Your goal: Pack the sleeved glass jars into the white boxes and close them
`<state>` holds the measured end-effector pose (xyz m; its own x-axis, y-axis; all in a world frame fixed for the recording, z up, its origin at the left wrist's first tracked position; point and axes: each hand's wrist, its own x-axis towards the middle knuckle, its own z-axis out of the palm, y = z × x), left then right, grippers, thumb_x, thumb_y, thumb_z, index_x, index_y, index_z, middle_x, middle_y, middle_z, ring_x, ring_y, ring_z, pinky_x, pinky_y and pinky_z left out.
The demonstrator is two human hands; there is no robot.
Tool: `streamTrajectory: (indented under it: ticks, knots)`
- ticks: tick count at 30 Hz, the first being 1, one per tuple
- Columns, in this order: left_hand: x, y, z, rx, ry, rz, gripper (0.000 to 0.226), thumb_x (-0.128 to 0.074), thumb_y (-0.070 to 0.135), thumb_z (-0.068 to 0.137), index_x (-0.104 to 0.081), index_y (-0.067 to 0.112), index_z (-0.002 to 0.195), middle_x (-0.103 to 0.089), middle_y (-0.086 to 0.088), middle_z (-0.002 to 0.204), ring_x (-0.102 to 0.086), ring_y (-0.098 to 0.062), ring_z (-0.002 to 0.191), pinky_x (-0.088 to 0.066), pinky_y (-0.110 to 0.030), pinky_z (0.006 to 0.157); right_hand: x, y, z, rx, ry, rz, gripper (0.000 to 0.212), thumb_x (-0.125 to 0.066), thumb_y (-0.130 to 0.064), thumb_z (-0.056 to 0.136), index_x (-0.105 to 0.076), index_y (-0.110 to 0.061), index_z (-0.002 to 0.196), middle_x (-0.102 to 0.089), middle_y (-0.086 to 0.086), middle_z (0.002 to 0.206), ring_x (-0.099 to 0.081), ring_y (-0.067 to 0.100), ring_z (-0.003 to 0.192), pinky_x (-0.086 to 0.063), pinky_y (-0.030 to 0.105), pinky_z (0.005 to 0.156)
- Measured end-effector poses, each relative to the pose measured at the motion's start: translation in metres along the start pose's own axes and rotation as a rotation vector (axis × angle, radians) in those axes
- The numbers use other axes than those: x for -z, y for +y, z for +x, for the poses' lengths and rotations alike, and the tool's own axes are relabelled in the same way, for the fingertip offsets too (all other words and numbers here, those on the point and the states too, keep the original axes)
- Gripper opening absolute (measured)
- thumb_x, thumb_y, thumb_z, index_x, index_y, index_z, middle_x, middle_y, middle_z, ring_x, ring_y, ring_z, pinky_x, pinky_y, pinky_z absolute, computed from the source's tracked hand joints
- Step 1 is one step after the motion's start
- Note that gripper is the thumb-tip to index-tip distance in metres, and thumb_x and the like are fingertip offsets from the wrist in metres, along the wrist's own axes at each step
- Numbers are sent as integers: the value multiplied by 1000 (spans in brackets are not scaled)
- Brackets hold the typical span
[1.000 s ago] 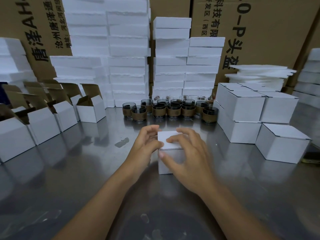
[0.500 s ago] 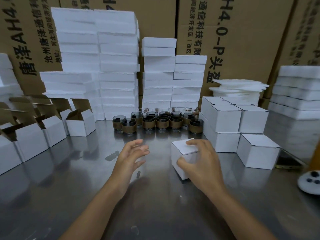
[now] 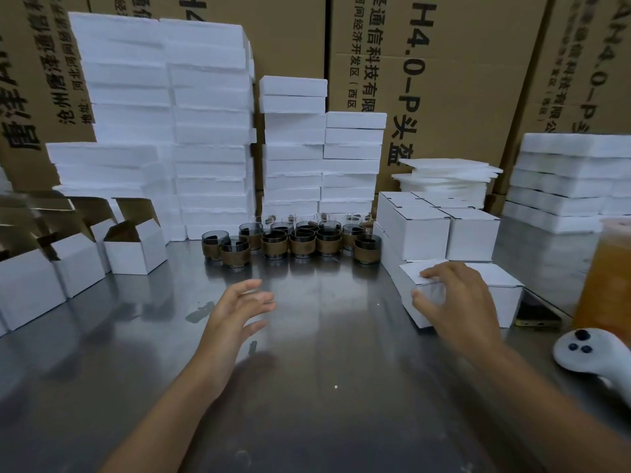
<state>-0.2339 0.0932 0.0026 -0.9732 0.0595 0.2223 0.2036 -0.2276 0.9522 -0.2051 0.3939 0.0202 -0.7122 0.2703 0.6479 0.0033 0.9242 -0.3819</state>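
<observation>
While the right hand (image 3: 457, 302) grips a closed white box (image 3: 408, 274) at the right of the steel tabletop (image 3: 324, 353), fingers curled over its lid and thumb against its near side, the left hand (image 3: 239, 308) hovers above the tabletop with fingers spread and slack, holding nothing. That box sits on the tabletop just beside a stack of closed boxes (image 3: 444, 230). Sleeved glass jars (image 3: 300, 238) cluster at the back centre, in front of piled white foam slabs (image 3: 205, 131). Open boxes (image 3: 136, 250) with raised flaps line the left side. Near the right edge lie a white controller (image 3: 580, 349), a phone (image 3: 536, 315) and a cup of orange drink (image 3: 607, 285).
</observation>
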Motion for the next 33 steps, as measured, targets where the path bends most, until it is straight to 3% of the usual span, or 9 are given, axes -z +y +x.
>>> streamTrajectory:
  ticks: [3,7,12,15,21,25,28,31,33]
  knots:
    - [1,0,0,10,-2,-8,61,-71,47,47,-62,24,102,-70,-6,98,-68,-18,95,-49,-34,83,-4,0,-2,-26,8,-155,27,-68,-28,82,-65,-15,106,-63,5,111,-50,25,115,-20,42,106]
    - [1,-2,2,26,-5,4,45,-70,36,60,-62,23,103,-71,-4,97,-68,-18,96,-49,-35,84,-4,-6,-2,-59,-55,-210,31,-60,-28,87,-59,-18,115,-55,5,124,-40,24,126,-8,44,112]
    - [-2,-1,3,40,9,39,34,-72,24,70,-62,21,102,-69,-7,99,-68,-17,93,-50,-33,83,-3,-45,-2,187,3,-43,27,-64,-16,82,-63,-13,108,-61,7,110,-52,28,108,-30,38,97]
    - [-5,0,1,42,48,69,15,-62,13,86,-62,18,101,-66,-8,97,-67,-15,87,-51,-31,81,-16,-79,-6,285,-171,15,25,-58,-27,85,-60,-21,109,-60,-2,109,-54,21,104,-35,32,86]
    - [-4,0,-2,-9,175,183,18,-53,2,90,-61,18,92,-62,-4,86,-61,-11,76,-47,-27,74,-63,-106,-25,243,-341,168,21,-52,-30,90,-58,-26,110,-57,-9,106,-52,11,102,-39,25,79]
    - [5,-4,7,-44,251,266,22,-51,-1,90,-60,19,87,-61,-5,87,-60,-19,82,-45,-32,79,-72,-96,-31,224,-323,213,8,-58,-18,86,-60,-24,91,-57,-9,90,-55,14,92,-41,26,76]
    - [22,0,26,-32,316,266,22,-51,2,91,-59,21,86,-62,-2,87,-60,-18,83,-46,-28,75,-75,-91,-28,161,-270,253,18,-66,-6,78,-61,-23,79,-60,-6,81,-59,19,85,-34,26,69]
    - [52,8,54,18,409,210,20,-50,8,93,-60,24,87,-61,-2,88,-58,-12,79,-47,-22,65,-76,-93,-24,188,-203,255,35,-72,0,72,-54,-30,75,-57,-12,74,-60,23,80,-45,36,69]
    - [80,14,77,18,469,271,20,-48,11,95,-59,26,88,-60,-1,89,-58,-13,83,-47,-23,67,-79,-94,-22,216,-168,222,40,-75,1,68,-53,-32,74,-53,-14,72,-60,24,78,-50,44,68]
